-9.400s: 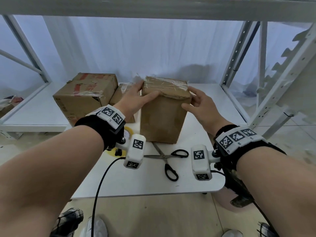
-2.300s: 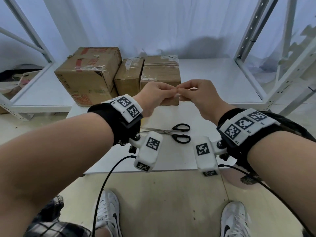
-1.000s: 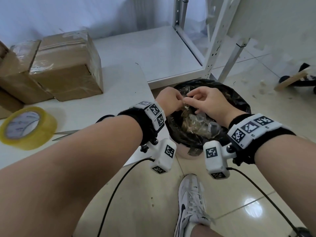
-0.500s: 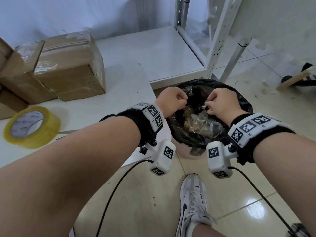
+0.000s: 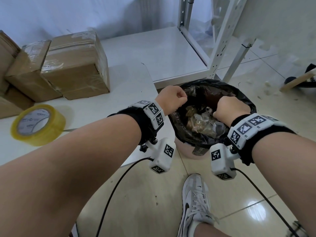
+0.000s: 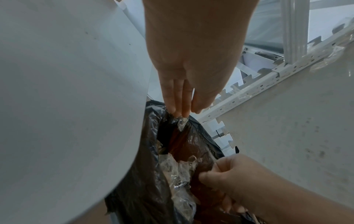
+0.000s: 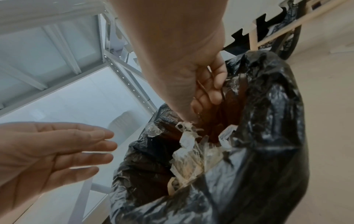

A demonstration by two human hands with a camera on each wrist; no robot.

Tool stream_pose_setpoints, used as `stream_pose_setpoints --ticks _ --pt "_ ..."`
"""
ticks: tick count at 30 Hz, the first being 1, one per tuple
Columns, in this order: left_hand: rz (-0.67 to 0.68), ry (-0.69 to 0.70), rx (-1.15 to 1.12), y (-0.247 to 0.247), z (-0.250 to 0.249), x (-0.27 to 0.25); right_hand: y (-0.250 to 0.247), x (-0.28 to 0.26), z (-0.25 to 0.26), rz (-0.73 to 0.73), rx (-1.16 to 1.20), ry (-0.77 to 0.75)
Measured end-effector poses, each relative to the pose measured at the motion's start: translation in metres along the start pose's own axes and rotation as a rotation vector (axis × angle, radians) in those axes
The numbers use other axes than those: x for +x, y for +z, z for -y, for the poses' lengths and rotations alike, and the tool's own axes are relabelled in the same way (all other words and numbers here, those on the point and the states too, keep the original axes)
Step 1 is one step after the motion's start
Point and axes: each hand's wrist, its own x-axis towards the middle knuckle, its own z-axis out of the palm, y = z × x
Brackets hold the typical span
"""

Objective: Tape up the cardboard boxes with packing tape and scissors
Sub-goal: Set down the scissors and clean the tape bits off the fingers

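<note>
Head view has both hands over the black-lined bin (image 5: 242, 106). Left hand (image 5: 172, 98) shows straight, relaxed fingers (image 6: 178, 104) in the wrist views, holding nothing, tips just above the liner's rim. Right hand (image 5: 229, 111) curls its fingers (image 7: 208, 92) around a crumpled scrap of tape (image 7: 186, 126) hanging below them. Tape roll (image 5: 37, 124) and cardboard boxes (image 5: 73, 65) sit on the table (image 5: 123, 93), well left of the fingers.

Floor (image 5: 266, 194): glossy beige tiles, bright light reflection near the right foot. White metal shelving rack (image 5: 220, 53) with perforated uprights stands on it; its low white shelf (image 5: 153, 53) sits beside a white table (image 5: 95, 113). Pale curtain (image 5: 68, 12) hangs behind. White wall (image 5: 282, 17) at right.
</note>
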Motion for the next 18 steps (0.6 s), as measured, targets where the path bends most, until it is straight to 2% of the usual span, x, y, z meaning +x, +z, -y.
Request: stream_pose_setpoints --ticks 3,9,13,18 --pt "-0.003 0.004 0.038 -0.004 0.002 -0.001 -0.001 -0.002 0.005 0.066 0.015 -0.058" --pt "-0.038 0.012 0.119 -0.027 0.004 -0.013 -0.013 -0.015 0.025 -0.019 0.064 -0.048" --pt "-0.099 -0.040 0.154 -0.061 0.016 -0.037 -0.029 -0.025 0.053 -0.072 0.152 -0.192" --pt "-0.156 -0.154 0.328 -0.130 0.045 -0.090 -0.035 -0.049 0.118 -0.028 0.245 -0.436"
